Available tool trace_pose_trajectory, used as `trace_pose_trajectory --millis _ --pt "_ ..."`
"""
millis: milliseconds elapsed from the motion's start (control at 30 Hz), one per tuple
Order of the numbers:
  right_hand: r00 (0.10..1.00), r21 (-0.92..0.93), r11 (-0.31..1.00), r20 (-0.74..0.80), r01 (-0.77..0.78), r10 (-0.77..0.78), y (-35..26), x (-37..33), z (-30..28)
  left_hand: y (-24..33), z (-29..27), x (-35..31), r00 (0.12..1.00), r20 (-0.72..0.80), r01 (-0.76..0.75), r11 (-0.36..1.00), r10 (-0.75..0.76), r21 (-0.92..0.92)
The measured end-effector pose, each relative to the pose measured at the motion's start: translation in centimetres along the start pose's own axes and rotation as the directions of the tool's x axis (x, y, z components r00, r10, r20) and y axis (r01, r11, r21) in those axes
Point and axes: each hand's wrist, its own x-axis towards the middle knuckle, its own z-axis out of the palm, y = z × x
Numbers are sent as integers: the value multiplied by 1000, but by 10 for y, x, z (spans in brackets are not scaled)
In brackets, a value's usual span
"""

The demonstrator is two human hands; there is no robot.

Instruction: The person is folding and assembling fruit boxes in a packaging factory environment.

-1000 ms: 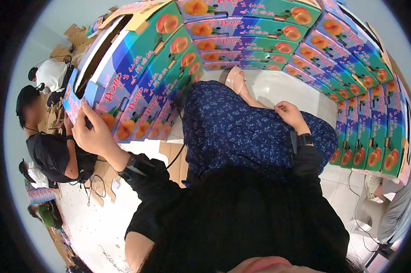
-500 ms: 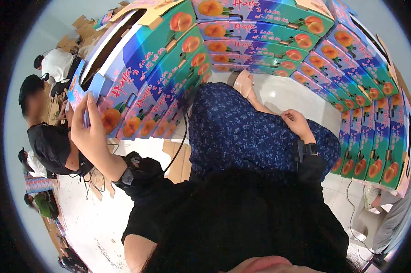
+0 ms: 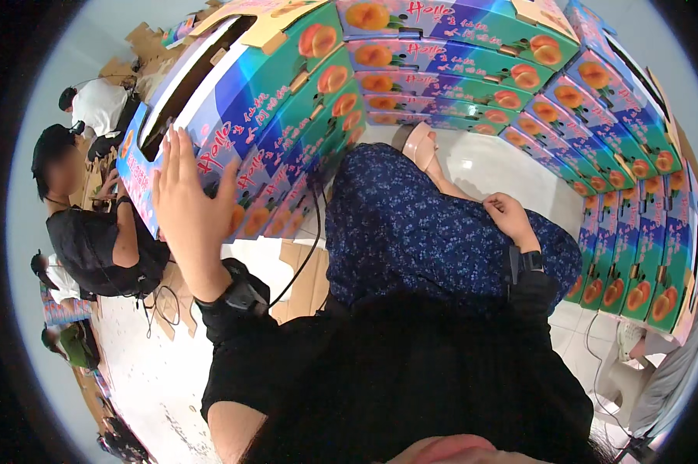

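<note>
My left hand (image 3: 188, 203) lies with its fingers stretched and thumb spread against the near end of the top carton (image 3: 275, 73) in the stack on my left. This carton is blue, purple and green with printed peaches, and a long dark slot (image 3: 198, 73) gapes along its top. The fingertips are at the slot's near end, by a blue flap (image 3: 141, 139) there. On my lap, over a dark blue flowered skirt (image 3: 411, 216), rests my right hand (image 3: 510, 218), its fingers curled in with nothing visible in them.
More peach-printed cartons are stacked ahead (image 3: 449, 58), at the far right (image 3: 596, 100) and at the right (image 3: 635, 240). A black cable (image 3: 308, 247) hangs beside the left stack. Flattened cardboard (image 3: 302, 278) lies on the floor. A person in black (image 3: 93, 240) works at the left.
My left hand has gone from pinching the flap at the carton's near corner to lying flat against it, slightly further right. My right hand stays on my lap.
</note>
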Motion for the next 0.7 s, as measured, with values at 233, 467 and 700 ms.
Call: trace_pose_trajectory --millis 233,467,700 --pt "1000 -15 1000 -21 5 -6 1 1 3 17 5 -8 999 -40 26 994 -22 105" --pt "999 -59 998 -49 6 -9 -6 -1 2 20 11 -10 996 -82 26 993 -17 112" --pt "997 -72 997 -56 40 -44 -12 -6 0 14 14 -6 990 -141 14 999 -9 37"
